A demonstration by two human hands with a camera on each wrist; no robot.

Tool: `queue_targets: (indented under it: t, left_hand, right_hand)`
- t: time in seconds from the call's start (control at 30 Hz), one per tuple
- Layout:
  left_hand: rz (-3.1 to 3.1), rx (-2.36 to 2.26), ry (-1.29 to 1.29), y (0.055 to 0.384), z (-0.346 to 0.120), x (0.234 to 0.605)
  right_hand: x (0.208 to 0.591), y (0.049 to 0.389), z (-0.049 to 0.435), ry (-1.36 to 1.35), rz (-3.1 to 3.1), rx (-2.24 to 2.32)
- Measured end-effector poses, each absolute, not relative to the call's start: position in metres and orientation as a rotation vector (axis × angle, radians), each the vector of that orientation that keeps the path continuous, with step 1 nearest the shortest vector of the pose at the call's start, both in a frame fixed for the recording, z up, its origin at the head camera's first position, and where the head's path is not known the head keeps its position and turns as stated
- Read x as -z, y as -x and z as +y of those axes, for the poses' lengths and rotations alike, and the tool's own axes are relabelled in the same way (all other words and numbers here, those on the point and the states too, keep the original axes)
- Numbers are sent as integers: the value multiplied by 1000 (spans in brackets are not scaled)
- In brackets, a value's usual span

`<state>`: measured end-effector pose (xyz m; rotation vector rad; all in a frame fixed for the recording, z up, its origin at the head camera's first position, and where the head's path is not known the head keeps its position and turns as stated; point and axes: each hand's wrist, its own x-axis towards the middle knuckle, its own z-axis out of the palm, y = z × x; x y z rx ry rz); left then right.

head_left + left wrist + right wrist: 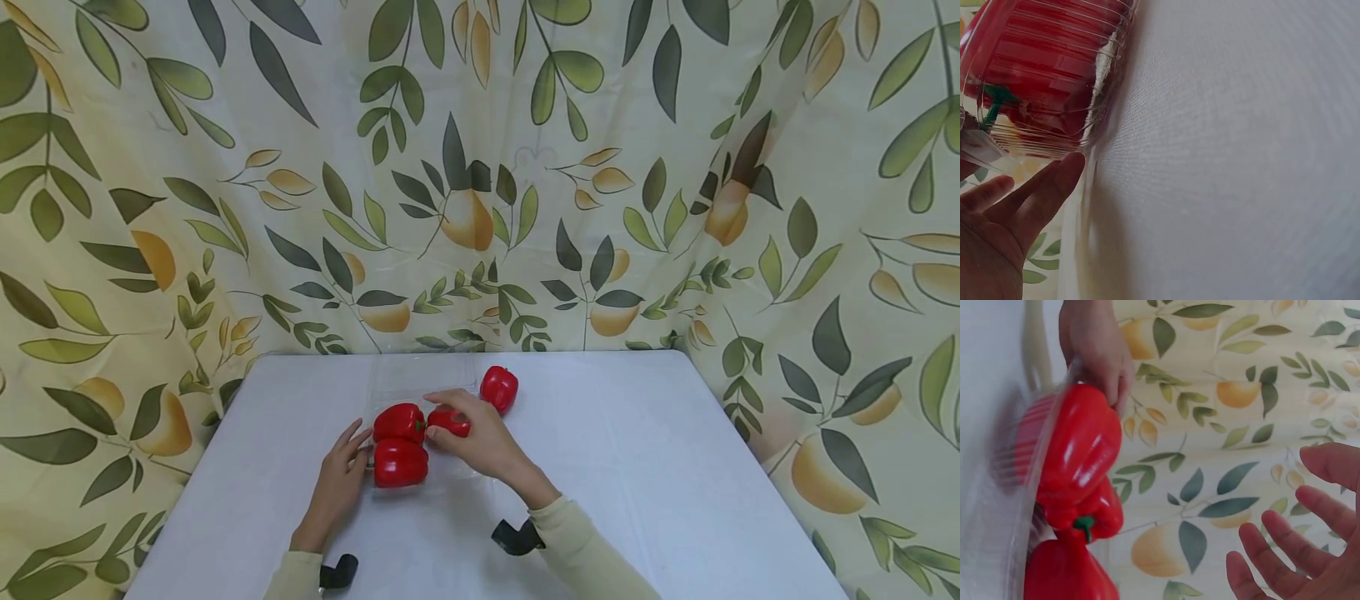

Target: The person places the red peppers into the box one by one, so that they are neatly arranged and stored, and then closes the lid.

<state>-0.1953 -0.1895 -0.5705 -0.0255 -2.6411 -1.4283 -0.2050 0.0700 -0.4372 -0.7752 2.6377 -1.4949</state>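
Note:
A clear plastic container sits on the white table. Two red bell peppers, a back one and a front one, lie side by side at its left end; a third red bell pepper lies to their right. At the container's left end, my left hand touches the wall with extended fingers. My right hand is over the third pepper and overlaps it in the head view. In the right wrist view its fingers are spread with nothing between them, apart from the peppers.
Another red bell pepper stands beyond my right hand, near the container's back right. A patterned leaf-and-fruit curtain hangs behind the table. Black wrist straps show at both sleeves.

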Motion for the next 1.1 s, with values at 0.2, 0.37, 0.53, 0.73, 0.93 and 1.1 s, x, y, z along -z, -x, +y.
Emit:
queue_targets:
  t: [0.2,0.37,0.53,0.73,0.93,1.1]
  left_hand:
    - [-2650,1424,19,194,-190,569]
    - [-2652,1429,23,194,-191,569]
    - [-2651,1421,38,194,-191,571]
    - [-2645,1422,44,194,-191,572]
    - [-2642,1430,34,194,-191,572]
    - [-2637,1427,38,195,-190,571]
  right_hand:
    - [432,209,78,777,2644,1515]
    - [428,217,84,804,2642,1546]
    - [425,226,94,813,2671,1539]
    - [429,238,110,788,2551,1610]
    - [439,253,125,686,2492,1631]
    - [448,267,138,625,2471,1634]
